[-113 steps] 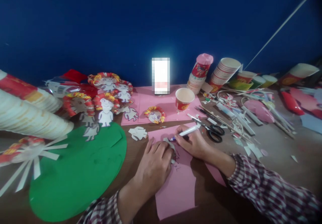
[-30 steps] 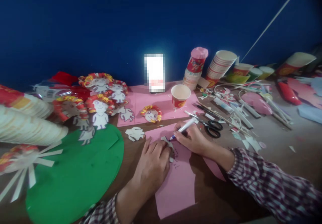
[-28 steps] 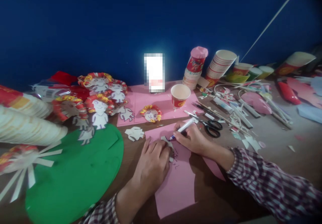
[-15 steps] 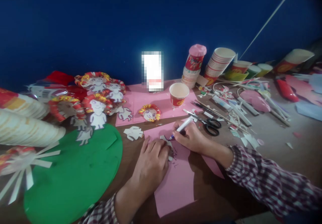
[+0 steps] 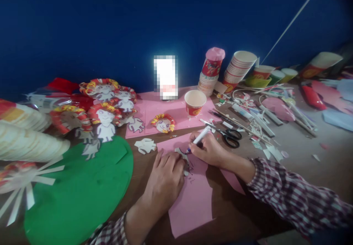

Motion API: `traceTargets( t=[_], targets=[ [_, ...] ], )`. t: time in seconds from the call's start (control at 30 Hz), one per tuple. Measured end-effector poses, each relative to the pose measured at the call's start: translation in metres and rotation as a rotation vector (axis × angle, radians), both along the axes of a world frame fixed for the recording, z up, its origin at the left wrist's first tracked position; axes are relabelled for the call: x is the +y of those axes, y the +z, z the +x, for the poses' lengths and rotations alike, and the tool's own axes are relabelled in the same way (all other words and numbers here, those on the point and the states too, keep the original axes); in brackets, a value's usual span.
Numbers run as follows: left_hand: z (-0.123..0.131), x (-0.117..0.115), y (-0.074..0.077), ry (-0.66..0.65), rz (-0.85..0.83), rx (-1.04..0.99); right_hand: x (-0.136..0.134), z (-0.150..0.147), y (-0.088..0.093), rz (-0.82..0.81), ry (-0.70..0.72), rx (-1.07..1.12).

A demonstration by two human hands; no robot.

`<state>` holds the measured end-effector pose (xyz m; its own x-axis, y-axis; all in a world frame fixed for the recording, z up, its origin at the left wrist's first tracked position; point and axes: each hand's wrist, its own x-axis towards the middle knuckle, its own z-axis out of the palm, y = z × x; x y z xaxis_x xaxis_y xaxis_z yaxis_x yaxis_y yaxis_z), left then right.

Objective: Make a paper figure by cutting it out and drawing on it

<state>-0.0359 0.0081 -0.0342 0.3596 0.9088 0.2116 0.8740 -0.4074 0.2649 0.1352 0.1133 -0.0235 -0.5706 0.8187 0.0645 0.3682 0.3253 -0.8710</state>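
Head cam: my R hand (image 5: 207, 150), just R of ctr, pinches a white marker (image 5: 201, 135) btwn thumb & fingers, tip angled down at the upper R edge of a small white cutout (image 5: 185, 162); can't tell if it's touching. That cutout lies on a pink sheet (image 5: 190, 212), lower ctr, mostly hidden under my L hand (image 5: 165, 179), fingers bent & a bit spread over it; L thumb hidden. Dark pen marks (image 5: 191, 173) show on the sheet, just R of the cutout. 2nd cutout (image 5: 145, 146) is on the surface (image 5: 140, 177), L of ctr. Scissors (image 5: 231, 138) lie R of ctr, near my R hand. Paper cup (image 5: 195, 103) stands upright, upper ctr. Green sheet (image 5: 79, 193) fills lower L.
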Motion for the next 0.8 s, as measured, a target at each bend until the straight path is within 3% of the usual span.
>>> traceTargets(
  t=[0.8],
  targets=[
    [-0.0001,0.0002,0.002,-0.001,-0.002,-0.006,0.0006,0.0002,0.001,-0.03,-0.005,-0.009]
  ],
)
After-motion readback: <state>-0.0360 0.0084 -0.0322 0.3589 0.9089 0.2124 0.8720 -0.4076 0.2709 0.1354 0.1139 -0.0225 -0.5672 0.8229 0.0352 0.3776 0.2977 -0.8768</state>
